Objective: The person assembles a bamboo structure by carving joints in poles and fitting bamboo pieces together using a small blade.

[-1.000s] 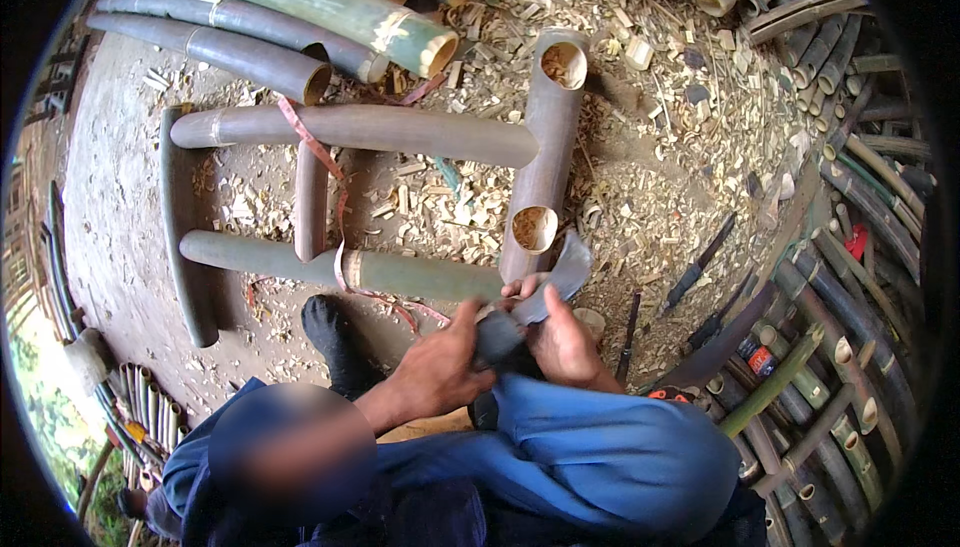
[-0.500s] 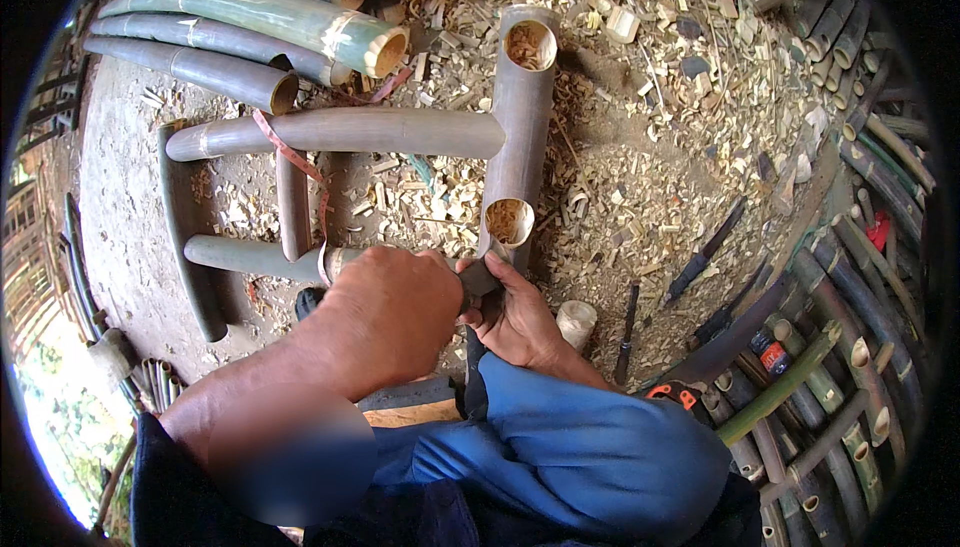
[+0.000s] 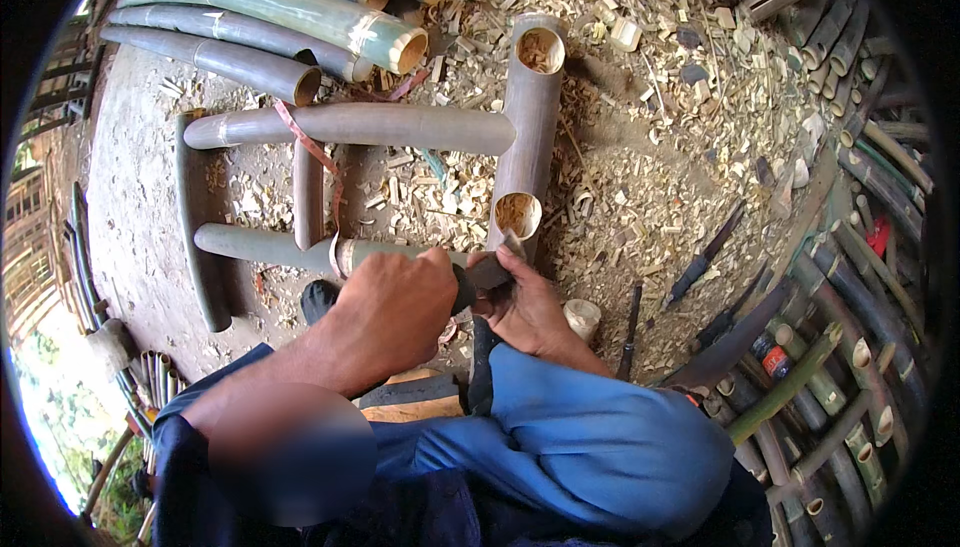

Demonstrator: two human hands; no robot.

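My left hand (image 3: 393, 309) is closed round the dark handle of a tool that looks like a knife. My right hand (image 3: 528, 309) grips the flat dark part of this tool (image 3: 488, 273), thumb on top. Its tip lies beside the lower open mouth of a thick bamboo post (image 3: 528, 117). A bamboo rail (image 3: 400, 127) meets the post's side. A second rail (image 3: 265, 248) runs behind my left hand; where it ends is hidden. A short crosspiece (image 3: 309, 187) and a far-left bamboo piece (image 3: 203, 227) complete the frame. A pink measuring tape (image 3: 310, 147) hangs over it.
Bamboo poles (image 3: 270, 17) lie at the upper left, with more stacked bamboo (image 3: 860, 347) on the right. Wood chips (image 3: 650, 177) cover the ground. A dark-handled knife (image 3: 705, 257), a thin dark tool (image 3: 631, 332) and a pale cylinder (image 3: 582, 319) lie right of my hands.
My left hand has drawn slightly back from my right, showing more of the dark handle. Both hands keep their grip. The whole view has shifted a little.
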